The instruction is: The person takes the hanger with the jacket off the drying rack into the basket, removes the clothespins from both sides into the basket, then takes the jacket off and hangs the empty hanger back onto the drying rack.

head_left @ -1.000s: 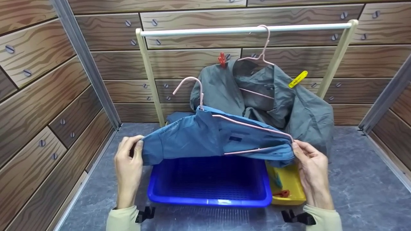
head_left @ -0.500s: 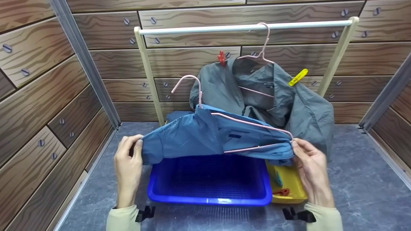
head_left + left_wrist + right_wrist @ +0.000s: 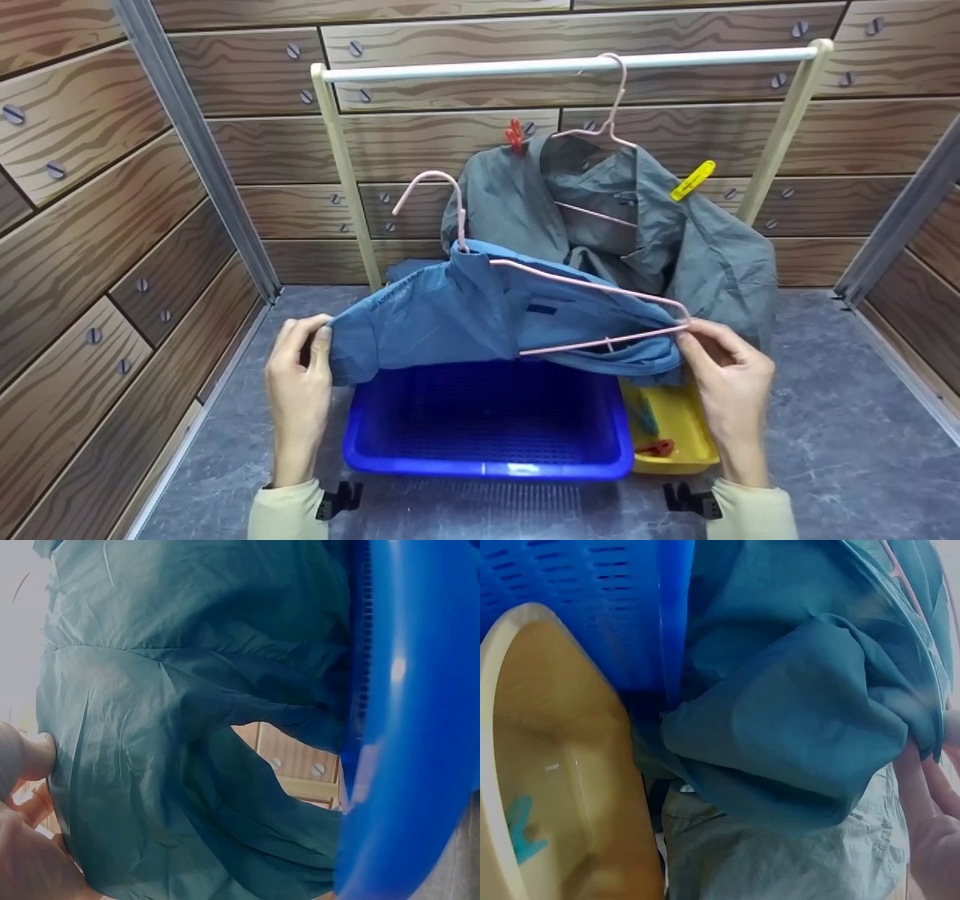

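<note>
A blue shirt is held stretched sideways over a blue basket, with a pink clothes hanger partly inside it. The hook sticks up through the collar, while the right end of the hanger lies bare in front of the open side of the shirt. My left hand pinches the edge of the shirt's sleeve between thumb and fingers. At the opposite end my right hand pinches the hanger's corner, close to the bunched cloth. The right wrist view shows this hand behind the hanging blue fabric.
Behind, a grey shirt hangs by a pink hanger from the white rail, with a red clothespin and a yellow clothespin at its shoulders. Beside the basket stands a yellow tray holding a red clothespin and a teal piece.
The hanger's right end now shows bare outside the cloth, where the cloth gathered around it before. The hook has shifted slightly left. My right hand has turned a little; the left stays nearly still.
</note>
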Demonstrator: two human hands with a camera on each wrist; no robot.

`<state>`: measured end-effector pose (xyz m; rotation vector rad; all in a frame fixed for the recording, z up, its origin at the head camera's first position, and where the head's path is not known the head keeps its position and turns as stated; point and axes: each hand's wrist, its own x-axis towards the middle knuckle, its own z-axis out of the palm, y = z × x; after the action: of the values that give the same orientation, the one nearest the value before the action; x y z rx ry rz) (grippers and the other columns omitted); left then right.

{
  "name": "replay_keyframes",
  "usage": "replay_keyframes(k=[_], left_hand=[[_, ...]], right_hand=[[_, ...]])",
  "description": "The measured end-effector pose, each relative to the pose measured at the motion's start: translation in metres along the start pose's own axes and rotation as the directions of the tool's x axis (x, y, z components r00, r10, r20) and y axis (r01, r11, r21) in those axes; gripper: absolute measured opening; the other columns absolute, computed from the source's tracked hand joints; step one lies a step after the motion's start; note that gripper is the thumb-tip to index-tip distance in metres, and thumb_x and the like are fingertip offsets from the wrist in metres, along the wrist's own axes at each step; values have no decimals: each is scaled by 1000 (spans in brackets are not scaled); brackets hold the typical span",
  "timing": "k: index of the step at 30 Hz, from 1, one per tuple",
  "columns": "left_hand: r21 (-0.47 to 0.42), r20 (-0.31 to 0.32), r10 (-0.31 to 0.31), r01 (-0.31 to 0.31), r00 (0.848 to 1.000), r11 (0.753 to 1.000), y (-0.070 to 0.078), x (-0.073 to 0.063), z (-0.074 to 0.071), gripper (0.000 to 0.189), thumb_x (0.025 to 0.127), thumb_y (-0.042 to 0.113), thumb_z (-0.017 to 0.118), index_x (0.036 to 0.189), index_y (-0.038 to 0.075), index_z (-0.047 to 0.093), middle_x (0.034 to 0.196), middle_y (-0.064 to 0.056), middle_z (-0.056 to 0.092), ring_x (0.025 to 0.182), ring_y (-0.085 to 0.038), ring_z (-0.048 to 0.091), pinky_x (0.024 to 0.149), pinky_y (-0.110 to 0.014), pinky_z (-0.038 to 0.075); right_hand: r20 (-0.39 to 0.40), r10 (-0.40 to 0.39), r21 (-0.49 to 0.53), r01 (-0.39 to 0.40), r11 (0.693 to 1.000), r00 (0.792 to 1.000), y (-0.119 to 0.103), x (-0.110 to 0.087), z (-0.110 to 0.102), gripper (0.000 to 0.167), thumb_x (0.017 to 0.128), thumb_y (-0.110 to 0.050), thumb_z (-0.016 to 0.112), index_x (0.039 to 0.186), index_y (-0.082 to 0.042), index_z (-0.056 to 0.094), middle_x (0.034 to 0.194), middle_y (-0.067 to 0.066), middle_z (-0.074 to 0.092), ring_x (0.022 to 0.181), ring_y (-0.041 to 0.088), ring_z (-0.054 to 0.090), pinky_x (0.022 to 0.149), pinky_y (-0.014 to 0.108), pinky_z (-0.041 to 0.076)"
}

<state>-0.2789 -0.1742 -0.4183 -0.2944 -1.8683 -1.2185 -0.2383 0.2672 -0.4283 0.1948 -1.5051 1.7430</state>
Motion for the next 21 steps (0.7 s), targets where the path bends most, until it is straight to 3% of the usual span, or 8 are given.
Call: replay_keyframes(k=[4,10,13,17,21], left_hand=[[-2,7,-1,1,1000,1000,-2,1,-1,11,95,3,62,100,4,72,87,-4,60,79,-11,49,72,-25,38],[-18,4,9,-9,1000,1000,-3,2,-4,11,95,1,62,100,2,72,87,-5,60,79,-12,50,72,-25,38],[-23,-4,16,-16,1000,1000,-3,2,-4,12,94,0,62,100,2,72,87,-6,60,78,-12,49,71,-24,37],[-30,-13,16,-17,1000,999,-1,2,-4,12,94,-1,62,101,1,72,87,-7,60,78,-12,49,71,-22,37],[-44,-14,14,-14,1000,999,0,1,-2,12,94,-1,62,101,1,72,88,-6,60,79,-12,50,72,-22,39]], right_hand=[[0,-6,-89,6,996,1000,-9,-3,8,17,80,16,71,95,21,66,86,11,72,78,13,68,73,18,52],[63,138,-221,-121,968,988,-10,-7,18,14,80,11,74,93,15,69,83,14,71,71,9,64,64,15,49],[120,174,-295,-133,946,977,-7,-10,21,12,82,8,74,93,12,71,84,18,71,70,9,64,63,16,48],[184,154,-395,-71,916,971,-1,-15,27,10,82,5,76,91,4,75,86,14,72,74,9,64,66,16,49],[282,46,-456,91,885,958,15,-21,34,14,78,2,81,88,-8,78,88,2,73,84,9,66,77,17,49]])
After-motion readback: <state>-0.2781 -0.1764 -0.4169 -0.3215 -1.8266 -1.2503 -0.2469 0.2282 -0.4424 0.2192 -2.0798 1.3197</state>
